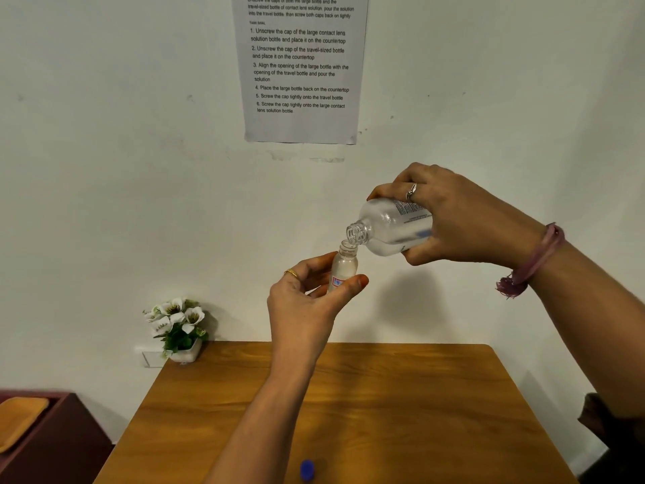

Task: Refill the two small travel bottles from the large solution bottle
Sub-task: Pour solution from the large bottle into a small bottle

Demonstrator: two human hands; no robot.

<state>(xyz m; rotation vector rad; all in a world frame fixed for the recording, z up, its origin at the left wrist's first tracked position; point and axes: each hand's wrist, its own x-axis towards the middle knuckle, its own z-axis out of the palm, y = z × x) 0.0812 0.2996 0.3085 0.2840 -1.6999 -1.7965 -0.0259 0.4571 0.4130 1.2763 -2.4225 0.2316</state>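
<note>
Clear plastic large solution bottle (391, 227) held uncapped in the right hand (464, 221), tipped nearly on its side with the neck pointing down-left; fingers curled over the top of the body, thumb under it; printed label partly visible near the fingers; clear liquid pooled along the lower side of the bottle; a ring (411, 192) on one finger of that hand; a pink thread bracelet (534, 263) with a frayed tassel on the right wrist. Small travel bottle (343, 265) pinched upright in the left hand (307, 302), thumb on the near side, fingers behind; its open mouth sits just under the large bottle's neck, the two openings close or touching, cannot tell which; travel bottle is translucent with a small red-and-blue label, fill level not readable; a gold ring (290, 273) on a left finger. Both bottles are held in the air above the far edge of the wooden counter (401, 396), in front of the white wall; a blue cap (307, 469) lies on the counter near the bottom edge of the view, between the forearms. Potted white artificial flowers (178, 326) stand at the counter's far left corner; a printed instruction sheet (300, 64) is stuck to the wall above; a dark red piece of furniture with an orange pad (21, 417) on it sits at lower left.
</note>
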